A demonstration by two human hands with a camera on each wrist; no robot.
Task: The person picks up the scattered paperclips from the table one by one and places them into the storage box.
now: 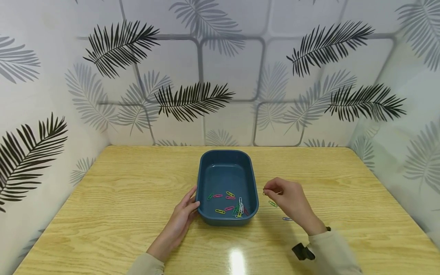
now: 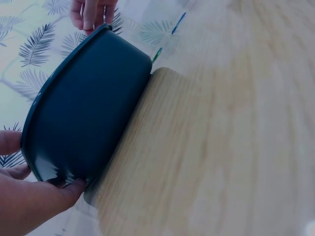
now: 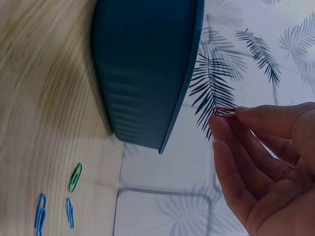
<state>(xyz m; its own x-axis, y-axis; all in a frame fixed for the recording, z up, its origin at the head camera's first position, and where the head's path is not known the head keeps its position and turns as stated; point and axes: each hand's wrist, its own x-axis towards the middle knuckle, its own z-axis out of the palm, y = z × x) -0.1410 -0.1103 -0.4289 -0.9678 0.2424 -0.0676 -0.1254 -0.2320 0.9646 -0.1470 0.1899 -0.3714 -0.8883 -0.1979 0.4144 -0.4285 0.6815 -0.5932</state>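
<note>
A dark blue plastic tray [image 1: 226,179] stands on the wooden table, with several coloured paper clips [image 1: 220,211] scattered over its near half. My left hand [image 1: 180,217] holds the tray's left side near the front corner; in the left wrist view its fingers [image 2: 74,191] touch the outer wall and rim. Just beyond the right wall, my right hand [image 1: 290,196] pinches a red paper clip [image 3: 225,112] between thumb and fingertip, above the table. Beneath and beside this hand lie a green paper clip [image 1: 272,204] and a blue paper clip [image 1: 287,219]; the right wrist view shows another blue paper clip [image 3: 40,214].
The wooden table [image 1: 137,179] reaches back to a wall covering [image 1: 230,68] printed with leaves, which also flanks both sides. A dark strap [image 1: 303,252] hangs at the right sleeve. Light glares off the front of the tabletop.
</note>
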